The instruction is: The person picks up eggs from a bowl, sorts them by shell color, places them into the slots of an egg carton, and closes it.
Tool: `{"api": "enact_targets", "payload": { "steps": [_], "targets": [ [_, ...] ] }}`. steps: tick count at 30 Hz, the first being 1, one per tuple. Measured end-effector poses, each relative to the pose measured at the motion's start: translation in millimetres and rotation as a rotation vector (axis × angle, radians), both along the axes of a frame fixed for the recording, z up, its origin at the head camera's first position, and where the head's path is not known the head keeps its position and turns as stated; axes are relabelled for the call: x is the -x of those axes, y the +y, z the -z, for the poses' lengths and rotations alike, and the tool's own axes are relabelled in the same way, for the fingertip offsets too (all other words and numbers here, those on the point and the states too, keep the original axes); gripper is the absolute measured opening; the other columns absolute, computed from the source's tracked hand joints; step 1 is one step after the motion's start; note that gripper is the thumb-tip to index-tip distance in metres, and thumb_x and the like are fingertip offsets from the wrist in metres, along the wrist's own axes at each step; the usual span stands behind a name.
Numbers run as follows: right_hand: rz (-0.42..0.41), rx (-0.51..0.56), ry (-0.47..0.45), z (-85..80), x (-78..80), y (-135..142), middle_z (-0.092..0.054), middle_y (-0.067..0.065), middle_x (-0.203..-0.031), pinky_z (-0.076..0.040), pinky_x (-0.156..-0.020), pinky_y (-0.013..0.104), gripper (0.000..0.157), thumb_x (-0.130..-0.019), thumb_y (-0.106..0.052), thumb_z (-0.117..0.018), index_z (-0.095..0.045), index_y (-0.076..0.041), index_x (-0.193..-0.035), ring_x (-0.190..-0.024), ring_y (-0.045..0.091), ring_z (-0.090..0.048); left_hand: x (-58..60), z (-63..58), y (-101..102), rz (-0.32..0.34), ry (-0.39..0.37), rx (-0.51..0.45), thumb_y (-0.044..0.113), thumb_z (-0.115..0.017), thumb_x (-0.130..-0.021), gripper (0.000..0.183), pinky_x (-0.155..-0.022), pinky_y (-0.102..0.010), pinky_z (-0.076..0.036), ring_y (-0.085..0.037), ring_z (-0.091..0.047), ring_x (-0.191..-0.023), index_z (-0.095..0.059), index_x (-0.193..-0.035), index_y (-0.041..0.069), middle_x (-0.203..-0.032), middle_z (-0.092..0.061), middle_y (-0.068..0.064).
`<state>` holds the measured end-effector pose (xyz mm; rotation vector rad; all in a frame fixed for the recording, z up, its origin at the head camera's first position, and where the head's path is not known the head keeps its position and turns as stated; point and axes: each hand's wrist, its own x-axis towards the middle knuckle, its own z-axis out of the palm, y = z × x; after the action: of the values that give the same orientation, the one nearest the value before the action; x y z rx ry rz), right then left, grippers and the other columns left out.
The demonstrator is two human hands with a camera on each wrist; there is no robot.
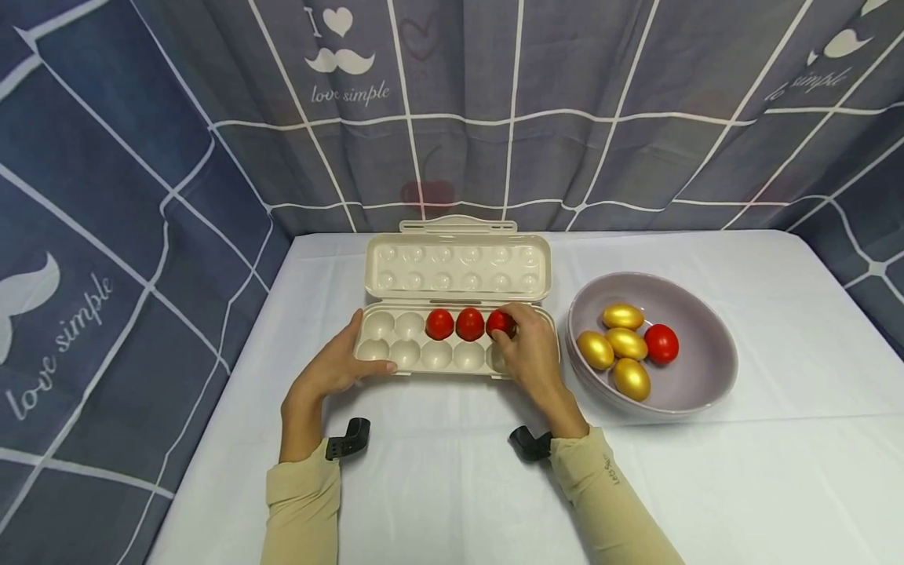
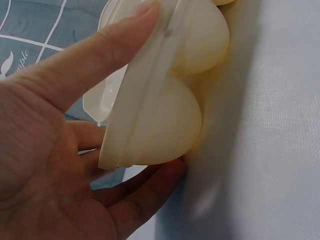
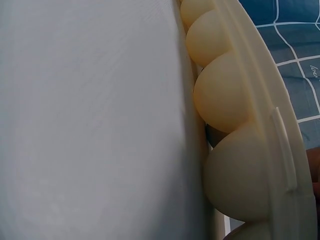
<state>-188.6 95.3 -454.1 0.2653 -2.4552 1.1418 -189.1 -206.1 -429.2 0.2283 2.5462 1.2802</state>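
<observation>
A cream plastic egg carton (image 1: 452,369) lies with its lid (image 1: 459,267) folded back, away from the person. Two red eggs (image 1: 439,324) sit side by side in its back row. A third red egg (image 1: 498,322), right of them in the same row, is pinched between the thumb and fingers of my right hand (image 1: 533,349), which hides part of the carton's right end. My left hand (image 1: 339,361) grips the left end, thumb over the front rim and fingers round the side; the left wrist view shows fingertips under a rounded cup (image 2: 165,125).
To the right stands a mauve bowl (image 1: 699,369) holding several golden eggs (image 1: 631,380) and one red egg (image 1: 661,344). A white cloth (image 1: 438,486) covers the table. Dark grey-blue curtains (image 1: 459,102) with white lines hang behind and at the sides.
</observation>
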Motion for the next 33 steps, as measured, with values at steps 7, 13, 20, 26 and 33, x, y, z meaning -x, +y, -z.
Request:
{"api": "enact_targets", "payload": {
  "steps": [7,13,20,26,33],
  "targets": [
    [0.014,0.017,-0.022,-2.1,-1.2,0,-0.068,0.016,-0.107,-0.048,-0.086,0.044,0.03,-0.079,0.002,-0.077,-0.069,0.003,-0.108,-0.094,0.032,-0.062,-0.7,-2.9,2,-0.009,-0.025,-0.006,0.025,-0.084,-0.077,0.119,-0.114,-0.058,-0.016,-0.041,-0.019,-0.144,0.0,-0.155,-0.004,-0.158,-0.018,-0.027],
    [-0.007,0.043,-0.078,-9.7,-2.6,3,-0.065,0.021,-0.118,-0.046,-0.091,0.047,0.043,-0.084,-0.006,-0.076,-0.062,0.006,-0.123,-0.1,0.037,-0.061,-0.4,-1.9,1,-0.013,-0.03,0.005,0.025,-0.084,-0.078,0.119,-0.115,-0.057,-0.013,-0.041,-0.015,-0.145,0.001,-0.155,-0.005,-0.159,-0.014,-0.026],
    [-0.114,0.149,-0.104,-28.2,-6.9,12,-0.061,0.024,-0.126,-0.047,-0.098,0.044,0.049,-0.083,-0.004,-0.077,-0.058,0.01,-0.127,-0.113,0.038,-0.06,0.7,-0.2,1,-0.007,-0.013,0.006,0.025,-0.083,-0.078,0.118,-0.115,-0.056,-0.014,-0.04,-0.016,-0.145,0.0,-0.155,-0.005,-0.16,-0.015,-0.026],
    [-0.161,0.237,-0.128,-45.4,-13.3,18,-0.059,0.024,-0.129,-0.043,-0.103,0.038,0.049,-0.085,-0.003,-0.076,-0.058,0.009,-0.128,-0.12,0.037,-0.055,1.3,0.3,1,-0.003,-0.002,0.009,0.024,-0.083,-0.078,0.117,-0.115,-0.055,-0.015,-0.039,-0.017,-0.145,0.0,-0.155,-0.005,-0.159,-0.017,-0.026],
    [-0.135,0.234,-0.121,-55.5,-16.8,22,-0.059,0.021,-0.13,-0.042,-0.104,0.038,0.051,-0.083,-0.004,-0.078,-0.059,0.008,-0.129,-0.122,0.034,-0.055,0.5,0.2,1,0.001,-0.003,0.001,0.025,-0.083,-0.078,0.117,-0.114,-0.058,-0.016,-0.042,-0.019,-0.144,-0.001,-0.155,-0.006,-0.158,-0.019,-0.028]
  ]
}}
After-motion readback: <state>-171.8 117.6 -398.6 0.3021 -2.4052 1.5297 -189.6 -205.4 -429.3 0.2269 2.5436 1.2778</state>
